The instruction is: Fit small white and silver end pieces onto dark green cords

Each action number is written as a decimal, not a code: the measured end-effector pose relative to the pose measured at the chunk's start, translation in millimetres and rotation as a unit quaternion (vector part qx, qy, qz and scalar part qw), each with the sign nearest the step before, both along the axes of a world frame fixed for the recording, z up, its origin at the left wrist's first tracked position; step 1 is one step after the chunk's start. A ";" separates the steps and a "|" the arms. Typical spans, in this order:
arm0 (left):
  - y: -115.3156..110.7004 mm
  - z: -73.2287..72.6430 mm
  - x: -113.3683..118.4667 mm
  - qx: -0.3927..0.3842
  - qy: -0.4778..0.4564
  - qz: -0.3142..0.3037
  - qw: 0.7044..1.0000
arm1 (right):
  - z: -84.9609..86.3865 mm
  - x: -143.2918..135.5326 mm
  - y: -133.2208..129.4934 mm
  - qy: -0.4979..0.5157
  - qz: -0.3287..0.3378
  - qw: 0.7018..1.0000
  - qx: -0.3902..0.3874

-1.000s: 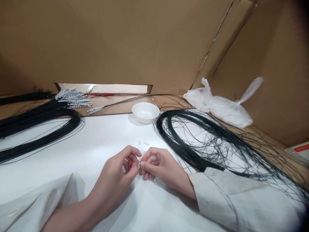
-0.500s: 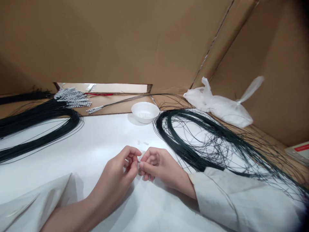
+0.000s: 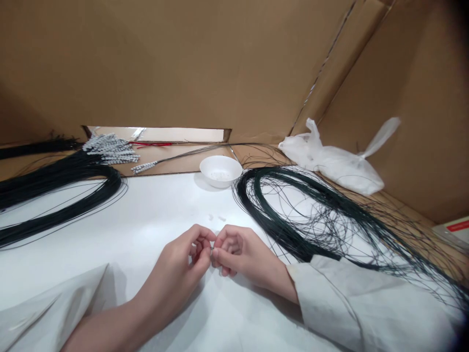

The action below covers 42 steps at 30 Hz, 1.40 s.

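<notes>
My left hand (image 3: 188, 256) and my right hand (image 3: 240, 249) meet fingertip to fingertip over the white tabletop, both closed in a pinch. Between them a very short length of thin dark cord (image 3: 212, 249) shows; the fingers hide the rest. Whether a small piece sits on it I cannot make out. Two small whitish scraps (image 3: 222, 218) lie just beyond my fingers. Farther back stands a white bowl (image 3: 221, 181) with tiny white bits in the bottom. Close to my right forearm lies a large looped bundle of dark cords (image 3: 289, 234), many strands loose.
At the left, another dark cord bundle (image 3: 110, 178) curves over the table. White-and-dark beaded-looking ends (image 3: 112, 149) are piled at the back left, near a smaller beaded bunch (image 3: 144, 167) and a red strip (image 3: 152, 144). White plastic bags (image 3: 340, 164) rest against cardboard walls (image 3: 164, 63).
My fingertips have drawn slightly closer together, and less of the dark cord shows between them. The bundles, bowl and bags stay in place.
</notes>
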<state>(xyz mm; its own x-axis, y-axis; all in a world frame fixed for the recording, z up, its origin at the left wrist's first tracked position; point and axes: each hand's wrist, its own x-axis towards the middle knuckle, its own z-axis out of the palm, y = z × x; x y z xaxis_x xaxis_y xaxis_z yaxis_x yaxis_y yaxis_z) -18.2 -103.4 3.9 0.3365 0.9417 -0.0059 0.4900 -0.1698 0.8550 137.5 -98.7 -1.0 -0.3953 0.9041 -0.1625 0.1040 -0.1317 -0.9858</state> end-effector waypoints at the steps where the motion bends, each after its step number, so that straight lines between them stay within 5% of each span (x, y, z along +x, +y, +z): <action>1: 0.0 0.1 -0.2 0.001 0.003 0.000 1.000 | 0.1 0.2 -0.2 -0.004 0.000 1.000 0.003; 10: -0.6 0.8 -1.5 0.032 0.006 -0.002 0.999 | 1.6 1.0 0.0 -0.063 0.005 0.996 0.059; 16: -2.0 2.3 -3.0 0.038 0.025 -0.005 0.999 | 4.0 -0.2 2.2 -0.075 -0.007 0.997 0.027; 23: 35.9 -6.3 -32.2 0.185 0.187 0.083 0.961 | 4.0 1.1 2.0 -0.066 -0.029 0.997 -0.041; 34: 59.3 -9.0 -28.5 0.226 0.222 0.034 0.948 | 4.8 -0.3 -0.2 -0.049 -0.028 0.997 -0.049; 37: 50.1 -4.9 -24.8 0.189 0.178 0.053 0.964 | 5.4 -0.1 -0.8 -0.049 -0.037 0.997 -0.043; 42: 15.2 0.2 -7.6 -0.048 -0.050 0.046 0.997 | 4.5 0.0 -0.8 -0.027 -0.034 0.999 -0.021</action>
